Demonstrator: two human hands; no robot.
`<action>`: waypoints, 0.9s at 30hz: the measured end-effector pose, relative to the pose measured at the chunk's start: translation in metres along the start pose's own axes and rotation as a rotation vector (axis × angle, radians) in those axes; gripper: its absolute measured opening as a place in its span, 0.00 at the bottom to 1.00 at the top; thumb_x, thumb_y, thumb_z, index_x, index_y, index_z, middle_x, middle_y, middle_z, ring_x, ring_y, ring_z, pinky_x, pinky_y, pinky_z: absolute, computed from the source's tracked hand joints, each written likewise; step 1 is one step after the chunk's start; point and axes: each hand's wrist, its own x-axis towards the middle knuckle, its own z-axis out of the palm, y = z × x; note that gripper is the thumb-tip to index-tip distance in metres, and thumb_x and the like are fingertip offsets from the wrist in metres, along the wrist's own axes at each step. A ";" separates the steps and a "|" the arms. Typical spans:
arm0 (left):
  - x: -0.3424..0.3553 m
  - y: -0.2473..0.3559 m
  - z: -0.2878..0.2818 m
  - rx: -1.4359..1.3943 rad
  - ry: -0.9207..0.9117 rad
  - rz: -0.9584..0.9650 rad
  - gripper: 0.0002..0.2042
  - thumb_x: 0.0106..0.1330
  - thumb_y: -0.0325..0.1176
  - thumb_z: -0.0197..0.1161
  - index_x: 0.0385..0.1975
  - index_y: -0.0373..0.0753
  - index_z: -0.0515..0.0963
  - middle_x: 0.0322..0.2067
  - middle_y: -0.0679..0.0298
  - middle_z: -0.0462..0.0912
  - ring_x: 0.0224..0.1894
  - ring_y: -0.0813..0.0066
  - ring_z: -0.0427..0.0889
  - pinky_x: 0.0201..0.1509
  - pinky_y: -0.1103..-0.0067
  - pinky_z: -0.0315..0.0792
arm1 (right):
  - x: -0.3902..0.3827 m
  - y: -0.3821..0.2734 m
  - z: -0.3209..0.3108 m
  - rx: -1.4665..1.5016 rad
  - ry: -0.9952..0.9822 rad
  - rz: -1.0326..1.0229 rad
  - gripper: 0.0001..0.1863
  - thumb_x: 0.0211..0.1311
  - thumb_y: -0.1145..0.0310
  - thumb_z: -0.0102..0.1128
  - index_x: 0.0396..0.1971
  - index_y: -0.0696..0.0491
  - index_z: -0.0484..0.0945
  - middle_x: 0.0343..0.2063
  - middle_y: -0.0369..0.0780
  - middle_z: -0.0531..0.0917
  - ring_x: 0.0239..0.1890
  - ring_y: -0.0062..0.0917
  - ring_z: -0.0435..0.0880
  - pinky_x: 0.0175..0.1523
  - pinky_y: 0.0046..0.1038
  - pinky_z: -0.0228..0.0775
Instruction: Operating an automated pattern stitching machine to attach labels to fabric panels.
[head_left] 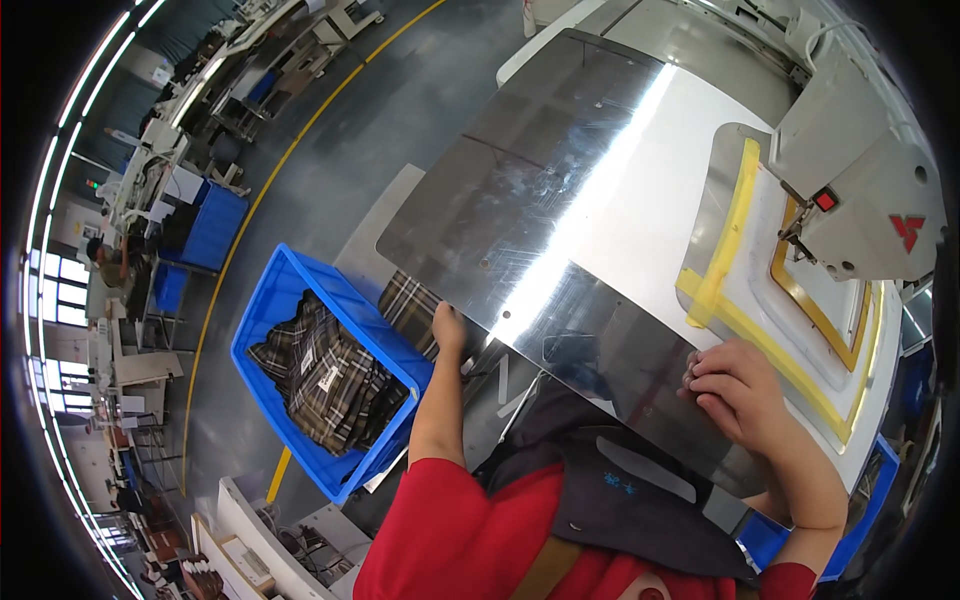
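Left hand [449,326] reaches below the steel table [560,200] edge, fingers closed on plaid fabric piece [408,308] beside blue bin [300,275] of plaid pieces. Right hand [735,385] rests curled, empty, by yellow-taped template [725,240]. Template unloaded; sewing not begun

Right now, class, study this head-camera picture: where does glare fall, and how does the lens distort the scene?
In the head view, a bright streak of glare runs down the polished metal table, washing out its surface beside the sewing machine; the fisheye bends the yellow floor line and window wall toward the black rim; the left hand and right hand look sharp.
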 end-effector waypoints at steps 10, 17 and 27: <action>0.012 0.046 -0.046 0.120 -0.093 -0.070 0.10 0.60 0.39 0.62 0.34 0.39 0.81 0.36 0.54 0.83 0.40 0.54 0.82 0.42 0.65 0.75 | -0.005 0.006 0.003 0.039 0.033 -0.001 0.09 0.48 0.75 0.67 0.30 0.52 0.77 0.35 0.37 0.79 0.38 0.34 0.80 0.42 0.33 0.72; 0.025 0.038 -0.035 0.098 -0.025 -0.070 0.11 0.63 0.38 0.56 0.36 0.37 0.79 0.35 0.49 0.82 0.40 0.49 0.81 0.44 0.63 0.74 | -0.011 0.003 0.006 0.029 0.052 0.004 0.07 0.49 0.75 0.66 0.29 0.53 0.77 0.35 0.38 0.79 0.37 0.35 0.79 0.42 0.33 0.72; 0.135 0.050 -0.171 -1.296 0.201 -0.338 0.13 0.72 0.41 0.52 0.42 0.36 0.75 0.34 0.63 0.81 0.33 0.67 0.80 0.38 0.72 0.75 | -0.007 0.001 0.003 0.025 0.055 0.000 0.06 0.51 0.74 0.64 0.29 0.53 0.77 0.35 0.37 0.79 0.39 0.33 0.78 0.44 0.32 0.70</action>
